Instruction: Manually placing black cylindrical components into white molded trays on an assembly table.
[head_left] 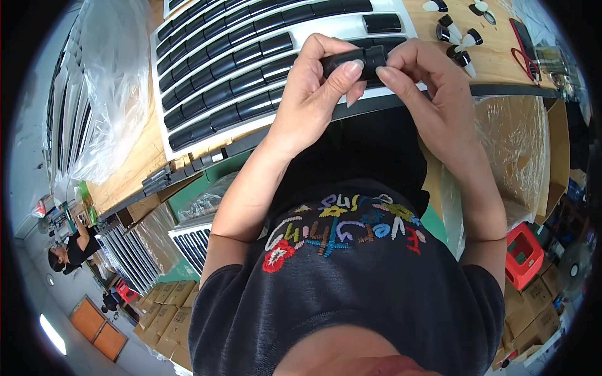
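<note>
Both of my hands meet over the near edge of the workbench and hold one short, glossy black cylindrical piece (375, 59). My left hand (307, 100) wraps its fingers round the left part, with the thumb on top. At the other end, my right hand (439, 94) pinches the piece between thumb and fingers. A seam or step shows between its two parts; whether they are separate cannot be told. Beneath and beyond my hands lies a white tray (409, 25) with rows of similar black cylinders (251, 56). One black cylinder (382, 24) lies apart at the tray's right.
Right of the tray are several black-and-white small parts (464, 41) and red-handled scissors (519, 57). Clear plastic sheeting (116, 113) covers stacked trays at left. Below the bench stand a red stool (525, 254) and cardboard boxes (164, 313). Another person (80, 247) is far left.
</note>
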Motion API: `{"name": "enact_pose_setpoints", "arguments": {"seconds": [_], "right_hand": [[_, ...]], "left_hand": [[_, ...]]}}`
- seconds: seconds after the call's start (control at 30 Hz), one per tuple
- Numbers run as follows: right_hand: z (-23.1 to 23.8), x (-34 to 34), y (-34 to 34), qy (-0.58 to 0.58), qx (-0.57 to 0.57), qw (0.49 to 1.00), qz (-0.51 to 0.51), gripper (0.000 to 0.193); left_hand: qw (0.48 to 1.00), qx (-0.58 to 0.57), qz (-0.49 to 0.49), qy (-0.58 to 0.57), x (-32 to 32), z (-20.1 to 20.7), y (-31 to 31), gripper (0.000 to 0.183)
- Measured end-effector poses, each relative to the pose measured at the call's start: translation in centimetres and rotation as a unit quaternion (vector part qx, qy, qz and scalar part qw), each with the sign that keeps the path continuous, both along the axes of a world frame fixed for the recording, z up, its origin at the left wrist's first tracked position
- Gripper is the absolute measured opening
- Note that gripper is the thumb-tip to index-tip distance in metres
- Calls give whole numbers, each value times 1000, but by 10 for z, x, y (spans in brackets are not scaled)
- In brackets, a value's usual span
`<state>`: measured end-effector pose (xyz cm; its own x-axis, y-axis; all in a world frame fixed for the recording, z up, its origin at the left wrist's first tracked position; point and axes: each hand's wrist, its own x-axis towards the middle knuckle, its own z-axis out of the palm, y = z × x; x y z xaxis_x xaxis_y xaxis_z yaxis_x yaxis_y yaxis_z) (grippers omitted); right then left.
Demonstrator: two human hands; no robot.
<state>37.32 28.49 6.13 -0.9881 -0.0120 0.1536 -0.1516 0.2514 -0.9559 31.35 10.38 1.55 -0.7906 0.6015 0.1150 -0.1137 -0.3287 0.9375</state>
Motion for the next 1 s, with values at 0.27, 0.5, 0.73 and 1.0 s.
{"name": "enact_pose_setpoints", "arguments": {"seconds": [0.27, 0.5, 0.73, 1.0], "right_hand": [[19, 6, -2, 42, 188, 981, 38, 15], [29, 7, -2, -68, 176, 979, 81, 20], [31, 7, -11, -74, 117, 987, 83, 20], [33, 4, -18, -79, 76, 990, 91, 18]], "left_hand": [[999, -6, -11, -44, 14, 8, -9, 20], [996, -25, -39, -76, 21, 14, -17, 17], [996, -19, -33, -82, 24, 25, -22, 17], [984, 80, -16, -158, 33, 18, -22, 18]]}}
